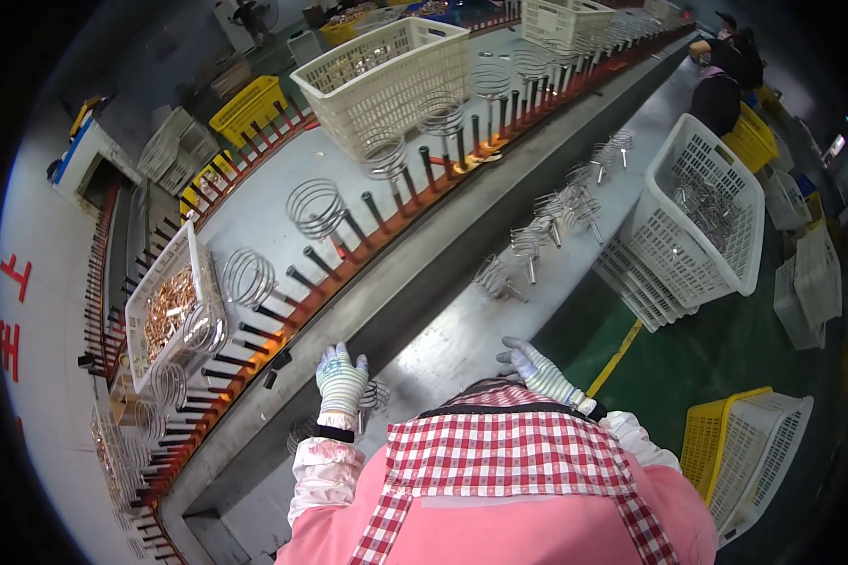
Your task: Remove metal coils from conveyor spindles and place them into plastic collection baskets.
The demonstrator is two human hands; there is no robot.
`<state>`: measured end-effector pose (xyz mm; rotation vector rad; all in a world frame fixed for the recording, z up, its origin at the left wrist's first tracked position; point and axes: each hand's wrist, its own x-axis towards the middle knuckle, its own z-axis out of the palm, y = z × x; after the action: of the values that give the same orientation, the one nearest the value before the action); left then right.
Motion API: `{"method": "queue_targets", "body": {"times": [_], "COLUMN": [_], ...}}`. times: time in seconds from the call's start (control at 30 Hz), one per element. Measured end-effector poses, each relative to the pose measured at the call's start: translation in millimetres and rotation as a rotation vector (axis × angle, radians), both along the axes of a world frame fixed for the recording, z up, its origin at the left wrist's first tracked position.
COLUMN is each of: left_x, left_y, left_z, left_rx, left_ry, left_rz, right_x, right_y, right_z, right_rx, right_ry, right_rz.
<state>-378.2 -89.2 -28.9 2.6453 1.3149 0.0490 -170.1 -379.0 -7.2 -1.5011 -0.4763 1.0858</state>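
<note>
My left hand [342, 382], in a pale striped glove, is over the near edge of the conveyor guard with its fingers apart and nothing visible in them. Just right of its wrist, partly hidden, is a wire coil piece [377, 395] on the metal bench. My right hand [545, 373], gloved the same way, hovers at the bench's right edge with fingers stretched out, holding nothing. Ahead of both hands, wire coil pieces with silver stems [531, 247] lie in a row along the metal bench [462, 339].
A conveyor with upright black-tipped rods [322, 262] and wire coils [316, 209] runs along my left. A white basket of copper-coloured parts [134, 306] sits inside its loop. Stacked white baskets [645, 247] stand right, with metal parts in the top one. Another person [725, 80] is far right.
</note>
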Motion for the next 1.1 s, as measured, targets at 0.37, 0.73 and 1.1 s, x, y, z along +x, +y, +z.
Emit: {"method": "queue_targets", "body": {"times": [0.37,0.73,1.1], "left_x": [15,27,32], "left_y": [11,25,59], "left_z": [8,26,39], "left_rx": [0.008,-0.005,0.066], "left_ry": [0.148,0.291,0.461], "left_rz": [0.018,-0.022,0.001], "right_x": [-1,-13,-14], "right_y": [4,-4,-23], "right_z": [-1,5,-1], "right_rx": [0.023,-0.04,-0.096], "right_ry": [-0.039,-0.085,-0.054], "right_rz": [-0.006,-0.046,-0.167]}}
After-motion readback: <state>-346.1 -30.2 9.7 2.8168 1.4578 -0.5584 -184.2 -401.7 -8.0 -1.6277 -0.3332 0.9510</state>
